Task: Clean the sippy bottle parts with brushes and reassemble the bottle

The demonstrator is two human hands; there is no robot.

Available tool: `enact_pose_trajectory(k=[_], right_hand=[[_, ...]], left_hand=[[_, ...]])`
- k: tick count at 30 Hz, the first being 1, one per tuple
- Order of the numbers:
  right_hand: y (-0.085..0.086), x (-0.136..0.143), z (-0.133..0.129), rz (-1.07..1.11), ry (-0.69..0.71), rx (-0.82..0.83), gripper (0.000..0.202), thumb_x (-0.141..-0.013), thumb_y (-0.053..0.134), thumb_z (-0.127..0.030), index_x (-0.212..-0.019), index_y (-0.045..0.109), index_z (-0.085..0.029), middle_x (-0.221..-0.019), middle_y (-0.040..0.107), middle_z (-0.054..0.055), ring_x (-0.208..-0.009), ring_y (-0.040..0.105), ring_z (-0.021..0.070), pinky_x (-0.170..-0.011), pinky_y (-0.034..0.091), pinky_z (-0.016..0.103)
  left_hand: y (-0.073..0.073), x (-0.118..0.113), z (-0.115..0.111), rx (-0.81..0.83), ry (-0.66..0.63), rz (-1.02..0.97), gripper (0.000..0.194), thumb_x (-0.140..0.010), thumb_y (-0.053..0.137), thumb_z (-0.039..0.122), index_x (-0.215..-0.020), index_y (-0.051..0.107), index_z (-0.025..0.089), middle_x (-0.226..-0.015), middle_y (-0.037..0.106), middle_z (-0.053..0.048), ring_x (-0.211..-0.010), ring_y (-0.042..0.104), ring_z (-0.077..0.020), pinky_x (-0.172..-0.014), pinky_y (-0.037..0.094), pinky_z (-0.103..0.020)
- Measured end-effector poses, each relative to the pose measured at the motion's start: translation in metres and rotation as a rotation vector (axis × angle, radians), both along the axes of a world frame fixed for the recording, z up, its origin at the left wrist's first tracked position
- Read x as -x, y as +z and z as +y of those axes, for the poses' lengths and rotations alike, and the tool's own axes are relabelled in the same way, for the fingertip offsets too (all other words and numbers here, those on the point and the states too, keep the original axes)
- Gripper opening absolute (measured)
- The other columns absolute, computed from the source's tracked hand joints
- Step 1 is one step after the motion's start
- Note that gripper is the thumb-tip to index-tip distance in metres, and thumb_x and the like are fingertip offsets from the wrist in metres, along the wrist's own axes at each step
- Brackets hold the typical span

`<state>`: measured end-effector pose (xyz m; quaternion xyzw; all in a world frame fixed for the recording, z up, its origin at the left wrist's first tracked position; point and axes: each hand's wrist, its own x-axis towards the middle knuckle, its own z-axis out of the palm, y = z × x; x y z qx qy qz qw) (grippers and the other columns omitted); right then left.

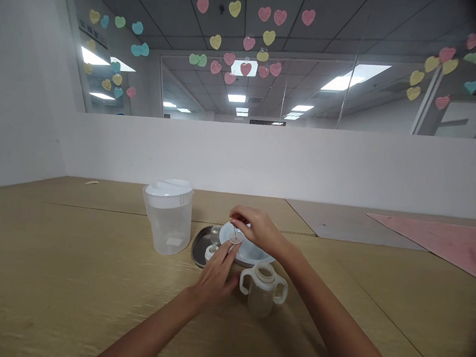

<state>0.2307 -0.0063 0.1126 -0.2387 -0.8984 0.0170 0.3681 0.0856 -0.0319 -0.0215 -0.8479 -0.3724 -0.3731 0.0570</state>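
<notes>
Between thumb and fingers, my left hand holds a small, round, clear-white piece. My right hand is just above it, pinching a thin rod whose lower end meets the round piece. Under both hands lies a pale blue-white bowl, overlapping a dark metal tray. On the tray are a clear rounded item and a white ring. A translucent two-handled bottle without a lid stands upright nearer to me, beside my left hand.
A translucent pitcher with a white lid stands left of the tray. A pink sheet lies at the far right of the wooden table. Behind it rise a white wall and glass with heart-shaped notes.
</notes>
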Motion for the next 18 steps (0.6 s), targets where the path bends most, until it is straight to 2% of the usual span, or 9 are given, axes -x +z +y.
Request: enact_pose_trajectory(k=[6, 10, 18], right_hand=[[-0.003, 0.0, 0.002, -0.088, -0.03, 0.06, 0.009, -0.081, 0.049, -0.013, -0.086, 0.054, -0.019, -0.075, 0.061, 0.0, -0.065, 0.053, 0.0102, -0.059, 0.036, 0.02], [-0.005, 0.0, 0.004, -0.119, -0.045, 0.101, 0.01, -0.079, 0.05, -0.012, -0.084, 0.055, -0.019, -0.074, 0.061, -0.001, -0.065, 0.054, 0.0104, -0.06, 0.036, 0.02], [-0.01, 0.0, 0.011, -0.185, -0.088, 0.047, 0.005, -0.077, 0.055, -0.013, -0.076, 0.056, -0.017, -0.074, 0.06, 0.0, -0.071, 0.053, 0.0119, -0.064, 0.035, 0.021]], left_hand=[[0.0, 0.001, 0.002, -0.049, -0.004, 0.017, 0.067, -0.077, 0.046, 0.016, -0.137, 0.015, 0.016, -0.131, 0.033, -0.017, -0.123, 0.033, -0.0282, -0.096, 0.038, -0.044], [0.003, 0.002, 0.002, -0.07, 0.034, 0.012, 0.062, -0.082, 0.045, 0.022, -0.136, 0.016, 0.016, -0.13, 0.034, -0.018, -0.122, 0.034, -0.0279, -0.096, 0.039, -0.043], [0.009, 0.009, 0.005, -0.096, 0.094, -0.003, 0.053, -0.087, 0.044, 0.029, -0.134, 0.024, 0.015, -0.132, 0.035, -0.017, -0.123, 0.034, -0.0259, -0.098, 0.038, -0.042]])
